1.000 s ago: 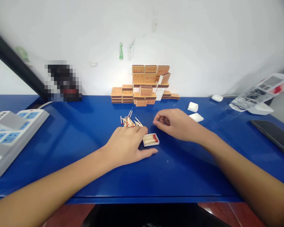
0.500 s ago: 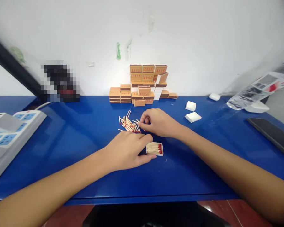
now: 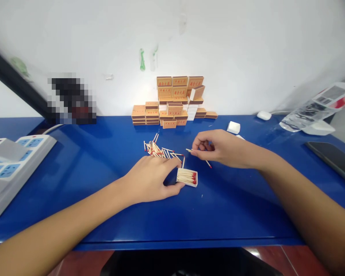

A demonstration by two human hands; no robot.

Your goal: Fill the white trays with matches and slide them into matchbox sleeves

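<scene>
My left hand (image 3: 152, 178) rests on the desk with thumb and forefinger gripping the left end of a small white matchbox tray (image 3: 191, 185). Inside it, matches (image 3: 185, 176) lie side by side, red heads to the right. Behind the tray and to the right, my right hand (image 3: 215, 147) pinches matches (image 3: 189, 150), their pale ends poking out leftward. One red-headed match (image 3: 208, 164) shows below that hand; whether it is held or lies on the desk I cannot tell. Beyond my left hand spreads a loose pile of matches (image 3: 156, 149).
Orange matchboxes (image 3: 172, 92) are stacked against the wall. A white power strip (image 3: 25, 153) lies left. To the right are white pieces (image 3: 233, 127), a white earbud-like case (image 3: 264, 115), a clear plastic bottle (image 3: 301, 113) and a black phone (image 3: 333, 161).
My right hand has moved right, away from the pile, with matches between its fingers. Several matches at the pile's right side are now uncovered. My left hand stays at the tray.
</scene>
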